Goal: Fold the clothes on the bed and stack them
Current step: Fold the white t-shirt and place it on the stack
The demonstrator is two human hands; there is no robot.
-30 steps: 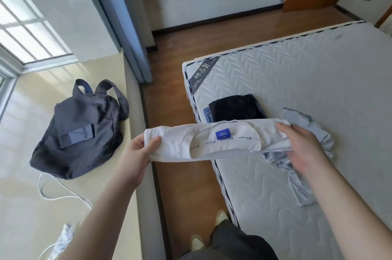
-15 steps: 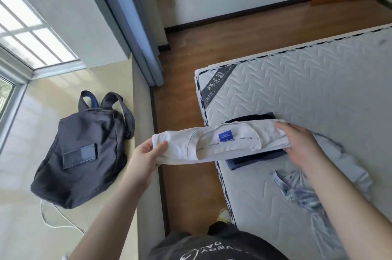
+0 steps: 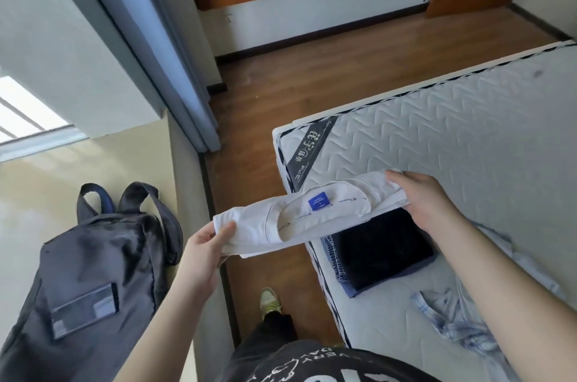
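- Although it plays no part in the folding, a dark backpack [image 3: 84,281] lies at the far left on the pale ledge [image 3: 103,163] beside the window.
- The left hand [image 3: 203,252] grips the left end of a folded white T-shirt [image 3: 299,219], thumb on top and fingers [image 3: 226,230] curled beneath, out over the strip of wooden floor [image 3: 281,94] between ledge and bed.
- The shirt hangs in the air as a long narrow band, collar and blue label facing up; its right part reaches over the corner of the bed [image 3: 468,138].
- Below that right part a folded dark garment [image 3: 387,250] rests on a folded blue one [image 3: 349,285] near the mattress edge; this looks like the stack already begun.
- The right hand [image 3: 424,203] holds the shirt's right end, fingers wrapped over the edge; how the thumb sits underneath I cannot tell.
- Further right a crumpled pale blue shirt [image 3: 452,322] lies unfolded on the mattress.
- Step in hand, as I judge it: carrying the folded white shirt to the stack.
- The next move likely calls for halving the band if it is to match the pile, then lowering it level and square onto the dark garment with both ends released together so the folds hold; the pale blue shirt would remain.
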